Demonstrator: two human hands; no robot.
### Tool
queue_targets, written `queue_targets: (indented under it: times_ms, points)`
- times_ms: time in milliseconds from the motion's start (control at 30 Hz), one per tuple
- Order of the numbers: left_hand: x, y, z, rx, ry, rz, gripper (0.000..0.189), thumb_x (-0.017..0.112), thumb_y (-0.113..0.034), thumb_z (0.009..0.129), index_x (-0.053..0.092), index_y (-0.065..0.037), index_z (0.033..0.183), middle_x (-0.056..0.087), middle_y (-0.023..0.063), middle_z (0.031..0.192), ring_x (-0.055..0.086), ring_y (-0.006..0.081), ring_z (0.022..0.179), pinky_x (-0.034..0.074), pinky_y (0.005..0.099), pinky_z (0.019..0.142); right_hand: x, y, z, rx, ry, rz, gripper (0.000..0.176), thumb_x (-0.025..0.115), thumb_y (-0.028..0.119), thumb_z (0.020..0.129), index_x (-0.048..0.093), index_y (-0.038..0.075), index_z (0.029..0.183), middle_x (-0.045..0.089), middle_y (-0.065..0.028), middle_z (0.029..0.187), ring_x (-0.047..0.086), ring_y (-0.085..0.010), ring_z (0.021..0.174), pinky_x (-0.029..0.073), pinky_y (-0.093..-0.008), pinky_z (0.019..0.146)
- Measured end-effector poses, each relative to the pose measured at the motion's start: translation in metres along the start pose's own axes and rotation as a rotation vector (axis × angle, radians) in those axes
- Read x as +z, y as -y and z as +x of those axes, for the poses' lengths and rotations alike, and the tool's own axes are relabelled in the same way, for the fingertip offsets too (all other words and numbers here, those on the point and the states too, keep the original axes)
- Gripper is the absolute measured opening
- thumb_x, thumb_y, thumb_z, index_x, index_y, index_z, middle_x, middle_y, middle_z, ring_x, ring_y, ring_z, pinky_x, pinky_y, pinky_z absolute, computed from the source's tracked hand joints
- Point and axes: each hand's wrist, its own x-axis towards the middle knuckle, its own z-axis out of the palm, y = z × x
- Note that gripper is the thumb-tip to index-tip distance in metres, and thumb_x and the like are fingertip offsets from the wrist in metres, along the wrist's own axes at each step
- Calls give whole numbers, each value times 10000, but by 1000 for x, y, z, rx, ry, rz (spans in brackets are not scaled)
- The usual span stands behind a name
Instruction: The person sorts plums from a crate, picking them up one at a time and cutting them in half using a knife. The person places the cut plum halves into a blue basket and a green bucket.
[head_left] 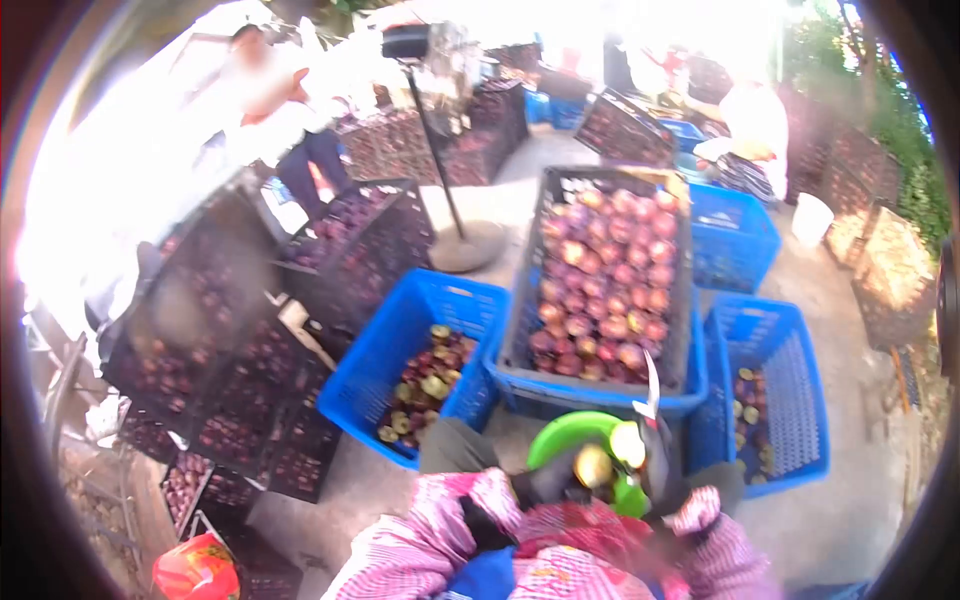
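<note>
A person in pink checked sleeves [425,525] sat over a green bowl [555,432], a fruit [592,466] grasped in the fingers of the left hand [545,484]. The right hand [656,455] was closed around a knife [652,380], its blade pointing up and away from the bowl. The fruit was above the bowl, and a second, yellowish fruit [628,442] showed just beside the right hand; whether that hand also gripped it could not be told.

Directly ahead, a black crate [684,300] heaped with reddish-purple fruit rested on a blue basket [590,398]. Another blue basket stood on either side: the left basket [370,360] held purple and greenish fruit, the right basket [797,380] a smaller amount. Black crates of dark fruit were stacked at far left, near a red bag [195,568]. Behind them rose a stand [435,150] on a round base. Two other people were in the bright background, one at left [270,90], one at right [755,125], near a white bucket [810,220].
</note>
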Motion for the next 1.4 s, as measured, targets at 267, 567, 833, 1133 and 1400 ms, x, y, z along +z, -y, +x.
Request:
queue_targets:
  times_ms: [267,567,833,1133,1400]
  points:
    - [-49,-17,23,-390,24,-759,663,285,-583,1024,544,-15,1248,678,123,1068,659,202,693,587,384,670,-5,5,17,71,-123,13,360,451,422,1031,593,92,1004,616,-16,741,535,-111,507,397,-263,396]
    - [-24,13,23,-338,-28,-628,630,425,-567,991,447,-87,1398,622,108,1181,633,217,906,531,357,797,-3,0,15,-63,-119,-31,301,539,334,1014,614,49,1074,635,14,849,603,-106,737,499,-268,683]
    - [-10,51,16,-180,151,-1192,568,435,-541,1000,486,-111,1368,598,98,1265,592,234,1136,466,385,976,1,-13,5,-176,21,-1007,615,755,504,803,612,-8,1111,678,-199,941,677,-319,860,511,-403,762]
    - [-1,3,13,-181,90,-503,541,274,-487,1060,509,-54,1283,547,129,1266,591,212,1111,456,389,1008,7,11,-4,130,405,-225,369,763,208,865,591,33,1141,624,-16,966,575,-86,841,486,-265,731]
    - [-127,-109,-14,65,-574,1077,369,571,-247,963,577,31,1205,664,197,1062,665,248,843,523,370,725,-71,102,-15,-303,-548,-395,385,815,116,794,606,32,1105,658,-53,922,631,-114,771,542,-249,690]
